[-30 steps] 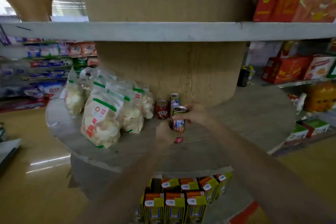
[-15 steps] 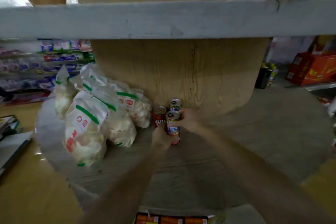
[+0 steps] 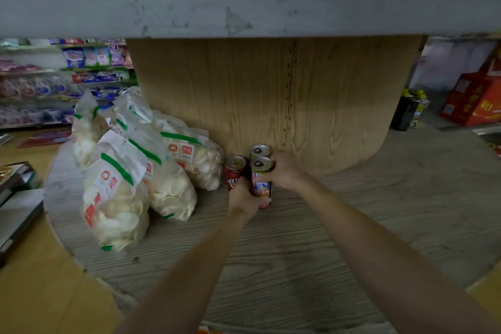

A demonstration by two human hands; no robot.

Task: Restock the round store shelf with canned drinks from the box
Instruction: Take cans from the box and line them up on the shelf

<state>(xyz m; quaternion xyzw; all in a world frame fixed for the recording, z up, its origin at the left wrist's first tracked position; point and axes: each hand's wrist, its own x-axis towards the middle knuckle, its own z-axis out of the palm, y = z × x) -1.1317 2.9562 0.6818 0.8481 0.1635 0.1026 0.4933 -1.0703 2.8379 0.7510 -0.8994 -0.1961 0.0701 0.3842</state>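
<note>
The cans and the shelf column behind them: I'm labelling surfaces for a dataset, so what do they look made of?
The front can looks like printed metal: shiny silver lid with a pull tab. Both hands, left hand and right hand, hold it. The column looks like matte wood-grain veneer or laminate, with a vertical seam; which of the two is unclear.

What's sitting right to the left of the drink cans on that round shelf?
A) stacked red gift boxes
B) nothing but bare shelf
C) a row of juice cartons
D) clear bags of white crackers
D: clear bags of white crackers with green bands lie on the round shelf just left of the red can.
</note>
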